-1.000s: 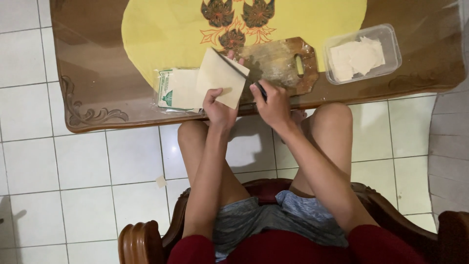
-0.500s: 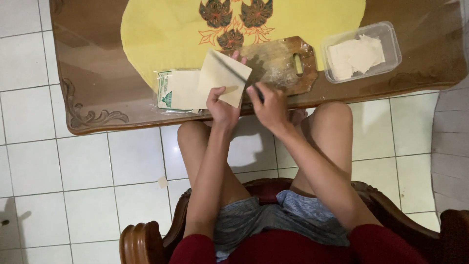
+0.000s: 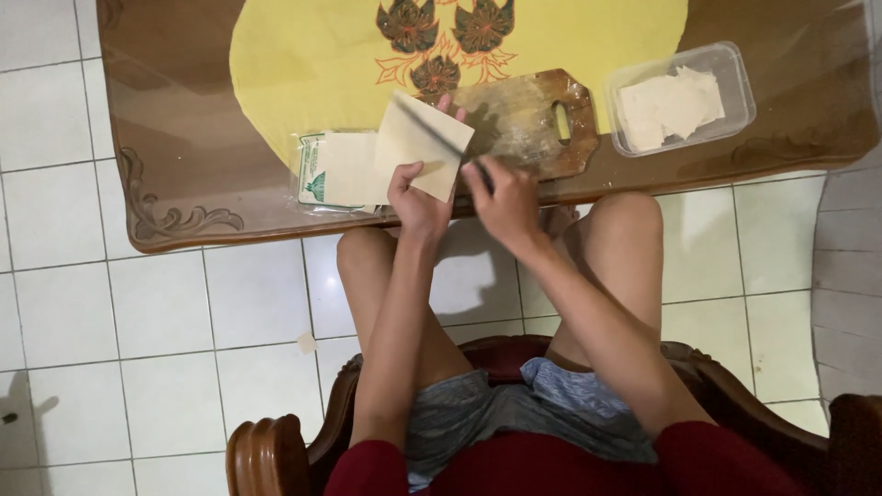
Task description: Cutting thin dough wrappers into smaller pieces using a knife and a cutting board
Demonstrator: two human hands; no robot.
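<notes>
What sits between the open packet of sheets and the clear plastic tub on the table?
In the head view, the wooden cutting board lies between the packet and the tub; the left hand holds a pale sheet up over its near end.

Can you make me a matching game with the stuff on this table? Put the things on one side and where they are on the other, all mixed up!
Things:
1. pale square sheet
2. knife
3. clear plastic tub
4. wooden cutting board

Places:
A. far right on the table
B. in the left hand
C. under the yellow cloth's near edge, in front of the hands
D. in the right hand, lying across the sheet

Pairs: 1-B, 2-D, 3-A, 4-C
</notes>
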